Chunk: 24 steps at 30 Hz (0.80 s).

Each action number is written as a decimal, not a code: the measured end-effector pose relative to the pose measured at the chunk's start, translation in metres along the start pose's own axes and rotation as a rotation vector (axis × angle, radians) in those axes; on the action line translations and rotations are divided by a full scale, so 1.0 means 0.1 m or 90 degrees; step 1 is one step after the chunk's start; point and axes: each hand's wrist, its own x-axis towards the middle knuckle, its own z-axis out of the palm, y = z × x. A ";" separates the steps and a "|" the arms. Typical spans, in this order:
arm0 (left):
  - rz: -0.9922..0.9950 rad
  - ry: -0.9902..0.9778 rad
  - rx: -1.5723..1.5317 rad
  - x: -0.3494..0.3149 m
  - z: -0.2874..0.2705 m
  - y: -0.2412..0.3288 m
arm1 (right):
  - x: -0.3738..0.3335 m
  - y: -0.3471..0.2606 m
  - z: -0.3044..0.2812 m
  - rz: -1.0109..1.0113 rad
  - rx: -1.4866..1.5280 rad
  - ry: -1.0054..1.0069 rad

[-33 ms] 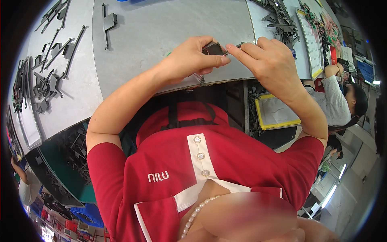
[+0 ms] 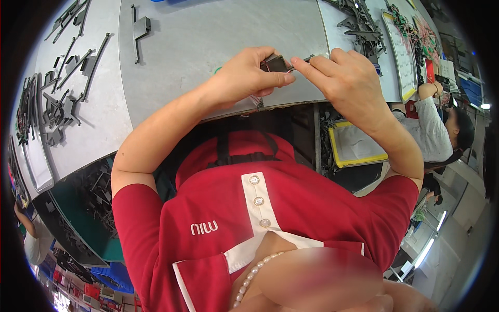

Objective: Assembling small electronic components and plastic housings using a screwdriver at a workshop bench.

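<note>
Honestly, the left hand (image 2: 244,78) pinches a small dark block (image 2: 277,63) just above the table (image 2: 208,36) edge, and the right hand (image 2: 345,78) pinches a thin metal piece (image 2: 306,59) against it. I'd keep both grips steady and feed it in straight.

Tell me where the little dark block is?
In the head view, top middle: the little dark block is pinched between the left hand and right hand, above the grey table.

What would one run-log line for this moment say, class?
left hand: holds small dark part | right hand: pinches thin metal piece at the part | surface: grey table | nearby: loose metal brackets
</note>
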 end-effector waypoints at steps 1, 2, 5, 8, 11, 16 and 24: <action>0.003 0.008 0.067 0.00 0.01 -0.02 | 0.01 0.00 -0.01 0.001 0.000 -0.002; 0.004 0.009 0.066 0.00 0.00 -0.02 | 0.02 0.00 -0.02 -0.002 0.005 -0.008; 0.016 0.013 0.009 -0.01 -0.02 -0.01 | 0.01 0.06 -0.01 0.009 0.036 -0.020; 0.028 0.003 -0.005 -0.02 -0.01 0.03 | -0.04 0.11 0.02 0.022 0.064 -0.023; 0.012 0.001 -0.010 -0.02 -0.01 0.03 | -0.05 0.11 0.02 0.013 0.067 -0.011; 0.016 -0.002 -0.015 -0.01 -0.01 0.02 | -0.04 0.09 0.02 -0.010 0.054 0.006; 0.032 0.010 -0.024 -0.03 -0.01 0.03 | 0.00 0.07 0.02 -0.011 0.033 0.029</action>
